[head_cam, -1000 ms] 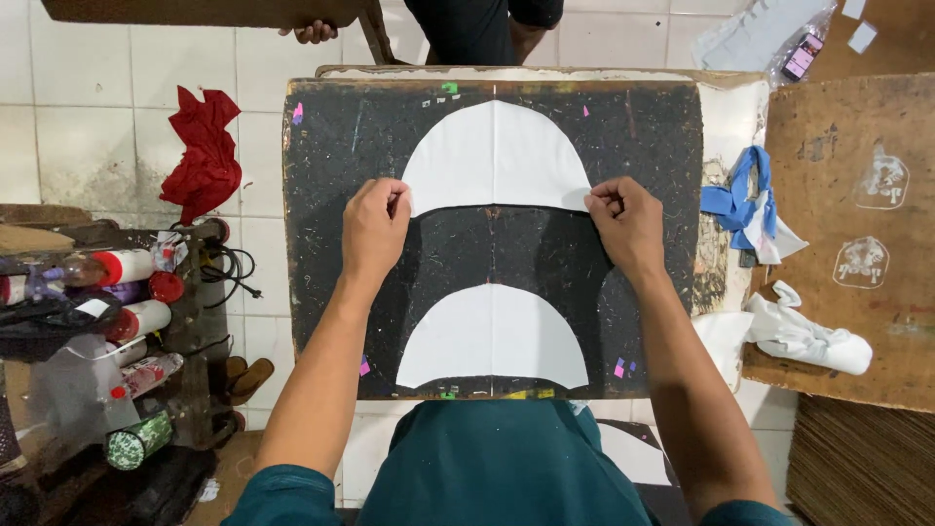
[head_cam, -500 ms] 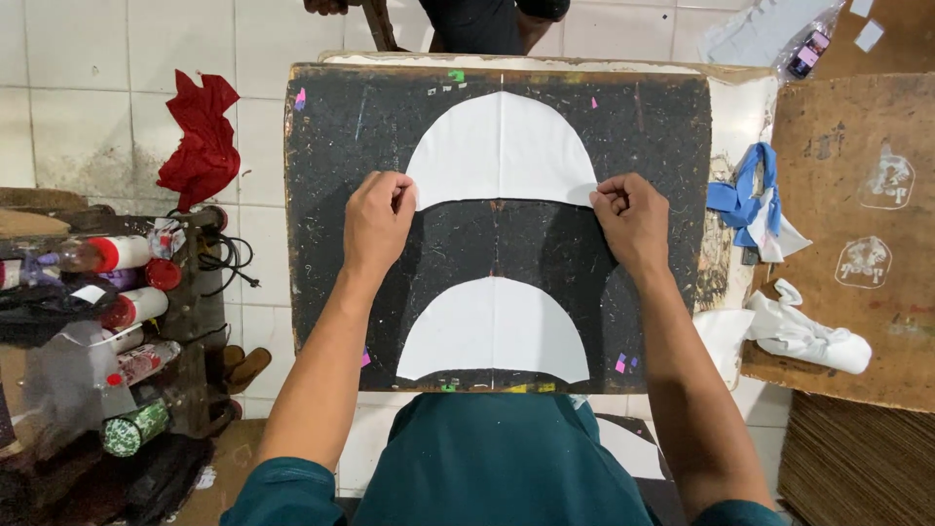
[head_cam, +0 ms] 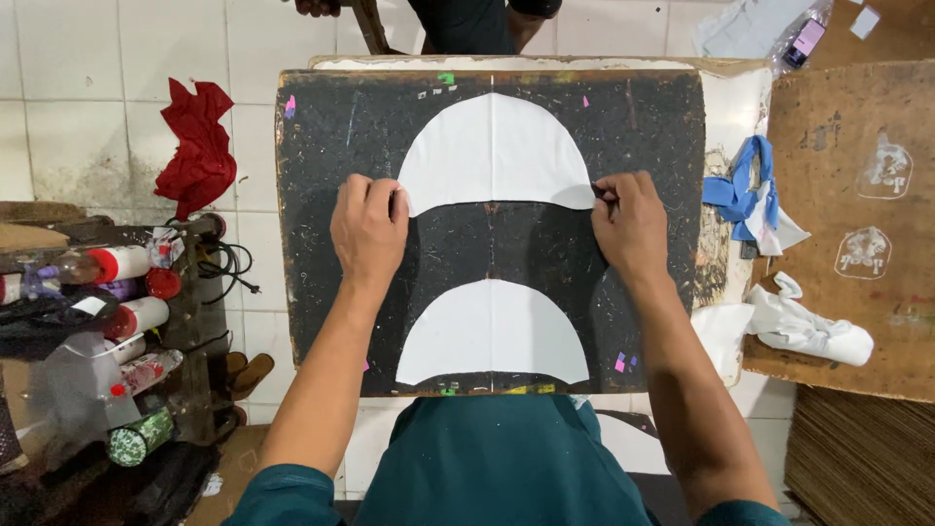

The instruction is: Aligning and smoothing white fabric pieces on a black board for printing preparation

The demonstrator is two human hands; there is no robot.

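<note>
In the upper middle of the frame we see a white arch-shaped piece (head_cam: 492, 151) lying flat on a speckled black board (head_cam: 643, 107). The left hand (head_cam: 368, 229) pinches its lower left corner, fingers curled together on the edge; the right hand (head_cam: 631, 226) pinches the lower right corner the same way, fingertips closed on it. Below them, in the lower middle, a second white arch piece (head_cam: 492, 333) lies on the same board, touched by neither hand. Outward to the right we find a blue and white cloth (head_cam: 752, 195) at the board's edge, a crumpled white rag (head_cam: 808, 326) and a brown cardboard sheet (head_cam: 857, 127). At the left edge of the frame sit a red cloth (head_cam: 200, 146) and a rack of bottles (head_cam: 127, 317). At the top middle stands another person (head_cam: 477, 21)
</note>
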